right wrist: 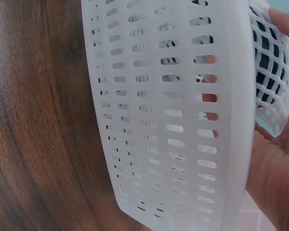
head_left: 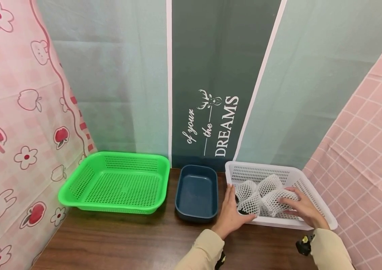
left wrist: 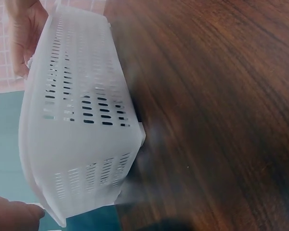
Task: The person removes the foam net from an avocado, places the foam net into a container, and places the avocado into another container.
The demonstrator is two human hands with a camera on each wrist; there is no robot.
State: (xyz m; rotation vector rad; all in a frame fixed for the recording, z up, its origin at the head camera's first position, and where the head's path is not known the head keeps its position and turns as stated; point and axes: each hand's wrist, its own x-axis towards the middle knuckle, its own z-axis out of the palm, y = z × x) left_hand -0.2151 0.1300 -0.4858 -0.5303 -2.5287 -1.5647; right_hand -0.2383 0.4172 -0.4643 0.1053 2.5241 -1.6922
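Note:
In the head view, my right hand grips a white foam net sleeve between thumb and fingers, over the front of the white basket. Something dark shows through the mesh of that foam net sleeve in the right wrist view. My left hand is spread at the basket's front left corner, thumb and fingers on either side of another foam net sleeve. Black parts show at the ends of the left sleeves. Further foam net sleeves lie behind these two in the basket.
Left of the white basket stands a dark blue tub, and further left a green basket with nothing in it. All three stand on a brown wooden table. Cloth curtains rise behind and at both sides.

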